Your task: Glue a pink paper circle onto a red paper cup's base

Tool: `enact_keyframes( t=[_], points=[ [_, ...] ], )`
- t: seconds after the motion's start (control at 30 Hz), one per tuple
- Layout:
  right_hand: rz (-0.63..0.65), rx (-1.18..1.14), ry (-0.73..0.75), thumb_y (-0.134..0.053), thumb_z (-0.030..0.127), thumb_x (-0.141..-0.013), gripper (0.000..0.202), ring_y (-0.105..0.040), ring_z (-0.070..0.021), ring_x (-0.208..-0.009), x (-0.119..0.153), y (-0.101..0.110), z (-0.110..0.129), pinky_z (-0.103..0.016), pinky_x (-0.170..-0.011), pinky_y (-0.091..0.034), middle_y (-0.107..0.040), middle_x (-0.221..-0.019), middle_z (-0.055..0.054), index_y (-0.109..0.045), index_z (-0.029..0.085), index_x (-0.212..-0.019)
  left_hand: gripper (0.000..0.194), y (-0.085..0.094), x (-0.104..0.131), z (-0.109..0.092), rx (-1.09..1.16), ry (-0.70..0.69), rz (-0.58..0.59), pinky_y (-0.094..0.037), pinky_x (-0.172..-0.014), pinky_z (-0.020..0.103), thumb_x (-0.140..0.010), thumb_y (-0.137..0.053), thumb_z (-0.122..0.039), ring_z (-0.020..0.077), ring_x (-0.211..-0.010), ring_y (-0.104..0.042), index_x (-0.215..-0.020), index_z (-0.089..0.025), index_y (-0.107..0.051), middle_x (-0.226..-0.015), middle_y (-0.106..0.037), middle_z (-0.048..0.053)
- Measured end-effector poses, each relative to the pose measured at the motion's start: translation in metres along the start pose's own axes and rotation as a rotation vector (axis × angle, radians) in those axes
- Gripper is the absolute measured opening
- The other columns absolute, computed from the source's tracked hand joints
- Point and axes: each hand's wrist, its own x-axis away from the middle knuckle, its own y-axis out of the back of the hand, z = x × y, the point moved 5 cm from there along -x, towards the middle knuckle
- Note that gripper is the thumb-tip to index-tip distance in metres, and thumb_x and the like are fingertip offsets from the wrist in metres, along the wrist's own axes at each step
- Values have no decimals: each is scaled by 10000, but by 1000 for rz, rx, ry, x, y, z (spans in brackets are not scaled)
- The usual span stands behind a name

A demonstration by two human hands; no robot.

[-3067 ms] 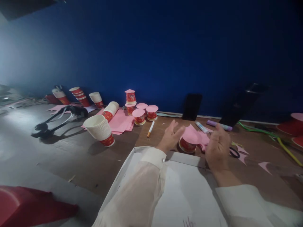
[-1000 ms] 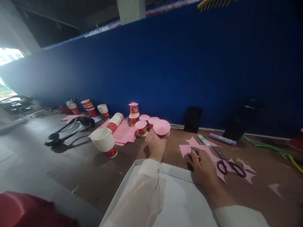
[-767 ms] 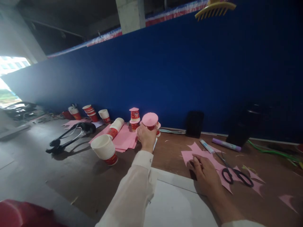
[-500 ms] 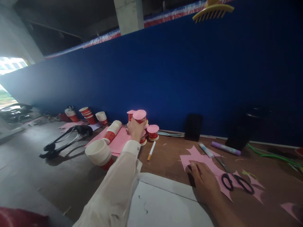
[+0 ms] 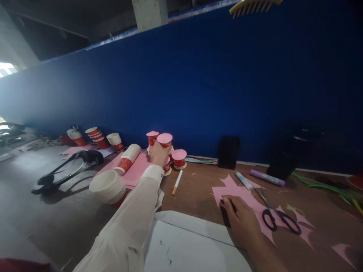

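Observation:
My left hand [image 5: 159, 154] is closed around a red paper cup [image 5: 165, 144] topped with a pink paper disc. It is among several other pink-topped red cups, one of them the pink-topped cup [image 5: 179, 161] just to its right. My fingers partly hide the cups behind and below. My right hand [image 5: 240, 216] rests at the edge of a cut pink sheet [image 5: 235, 187], thumb and fingers loosely apart, with nothing visible in them. Right of that hand lie black-handled scissors [image 5: 279, 219].
A glue stick [image 5: 244, 180], a purple tube [image 5: 267, 177] and a white-and-orange stick [image 5: 177, 183] lie on the table. On the left are stacked paper cups [image 5: 107, 186], a lying cup stack [image 5: 129, 158] and a black clamp-like object [image 5: 68, 170]. A blue partition [image 5: 184, 90] stands behind.
The view has shifted slightly, so the table items appear a little further left. My left hand still holds the pink-topped cup among the others, and my right hand stays by the pink sheet.

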Motion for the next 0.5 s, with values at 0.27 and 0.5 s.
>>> enact_keyframes(
  t=[0.27, 0.5],
  points=[
    [5, 17, -9, -376, 510, -985, 447, -667, -242, -999, -2, 1, 0, -363, -865, -453, -750, -1073, -70, -737, 248, -991, 638, -10, -4, 9, -65, 12, 13, -448, -1017, 478, -754, -717, -547, 388, -1284, -549, -1248, -167, -578, -1288, -650, 214],
    [13, 39, 0, -361, 524, -982, 472, -664, -248, -1012, -3, 0, -4, -364, -862, -452, -755, -1077, -67, -743, 246, -993, 610, -7, 2, 13, -49, 6, 30, -423, -1030, 493, -775, -708, -577, 388, -1305, -537, -1233, -188, -598, -1315, -649, 204]
  ],
)
